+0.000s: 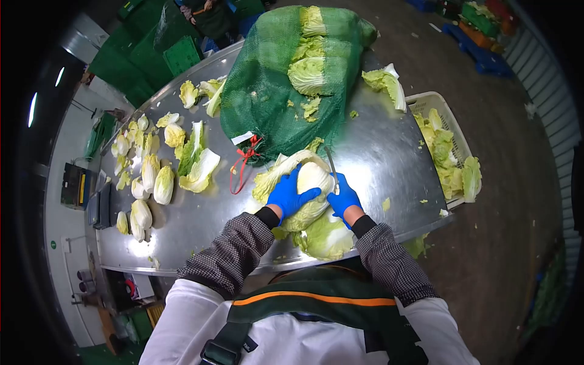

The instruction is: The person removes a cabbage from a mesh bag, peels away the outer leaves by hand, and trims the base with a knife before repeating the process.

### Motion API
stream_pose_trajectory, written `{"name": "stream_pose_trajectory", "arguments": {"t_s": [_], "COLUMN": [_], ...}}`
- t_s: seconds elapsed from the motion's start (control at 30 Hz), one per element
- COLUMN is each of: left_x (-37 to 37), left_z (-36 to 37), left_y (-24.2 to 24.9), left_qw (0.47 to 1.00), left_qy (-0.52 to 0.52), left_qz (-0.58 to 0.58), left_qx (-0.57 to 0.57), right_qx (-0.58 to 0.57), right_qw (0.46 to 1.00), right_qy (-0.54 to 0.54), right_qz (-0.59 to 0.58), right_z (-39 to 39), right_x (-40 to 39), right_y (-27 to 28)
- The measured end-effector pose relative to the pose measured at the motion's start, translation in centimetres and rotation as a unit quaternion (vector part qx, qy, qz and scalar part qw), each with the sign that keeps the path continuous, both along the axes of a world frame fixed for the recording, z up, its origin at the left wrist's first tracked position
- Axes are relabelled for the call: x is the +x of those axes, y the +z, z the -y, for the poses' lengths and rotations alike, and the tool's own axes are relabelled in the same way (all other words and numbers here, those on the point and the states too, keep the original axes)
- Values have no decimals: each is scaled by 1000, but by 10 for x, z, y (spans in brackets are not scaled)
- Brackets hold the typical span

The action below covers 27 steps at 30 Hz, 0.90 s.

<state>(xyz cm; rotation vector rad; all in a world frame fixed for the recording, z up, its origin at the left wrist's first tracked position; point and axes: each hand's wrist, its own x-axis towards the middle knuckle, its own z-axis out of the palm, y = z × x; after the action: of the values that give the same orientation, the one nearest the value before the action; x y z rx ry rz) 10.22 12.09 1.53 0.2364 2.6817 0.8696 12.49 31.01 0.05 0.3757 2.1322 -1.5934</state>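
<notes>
1. Head view: my L hand (291,192) gripped the cabbage (316,177), thumb across it, on the table (395,164) nr my edge.
2. My R hand (344,198) was closed round a knife (331,162), blade pointing away, at the cabbage's R side.
3. Green leaves (327,238) spread out on my side of it.
4. Net sack (258,67) w/ more cabbages (307,74) lay just beyond; small hearts (164,185) to L, crate (455,121) of leaves to R.

Produce-handling workroom, steel table (401,164), napa cabbages (314,177), green mesh sack (267,79), leaf-filled crate (457,126), corrugated wall (543,97)
</notes>
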Motion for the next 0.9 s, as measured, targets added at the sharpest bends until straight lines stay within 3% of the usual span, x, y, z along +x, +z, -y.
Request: {"name": "stream_pose_trajectory", "arguments": {"t_s": [0.2,0.3,0.33,0.37,0.4,0.47,0.57,0.6,0.63,0.7,0.83,0.9], "left_x": [-20,-22,-23,-31,-34,-23,-18,-15,-6,8,11,0], "left_z": [19,26,33,45,41,37,28,28,16,-8,-22,-5], "left_y": [-16,-15,-13,-6,10,10,-5,-25,-10,40,29,8], "left_qw": [984,978,976,982,972,970,981,992,996,997,995,1000], "left_qy": [-51,-45,-42,-80,-44,1,-22,13,1,15,-25,-30], "left_qz": [24,73,93,149,171,148,61,54,-14,74,-10,-1], "left_qx": [167,192,194,81,152,192,183,114,91,6,-98,0], "right_qx": [-12,8,3,-14,-30,-49,-219,-200,-145,-36,-136,-131], "right_qw": [1000,998,999,998,998,997,974,979,989,998,988,989], "right_qy": [6,23,50,53,61,57,-24,-36,-12,25,50,54], "right_qz": [20,-66,5,-5,-11,-1,56,32,37,48,44,44], "right_z": [2,-5,-16,-18,-19,-18,-16,-14,-12,-9,-31,-36], "right_x": [-15,-15,-15,-24,-27,-15,-14,-11,-11,-7,-11,-14], "right_y": [-4,-31,-31,-31,-26,-26,-29,-22,-5,22,-8,-18]}}
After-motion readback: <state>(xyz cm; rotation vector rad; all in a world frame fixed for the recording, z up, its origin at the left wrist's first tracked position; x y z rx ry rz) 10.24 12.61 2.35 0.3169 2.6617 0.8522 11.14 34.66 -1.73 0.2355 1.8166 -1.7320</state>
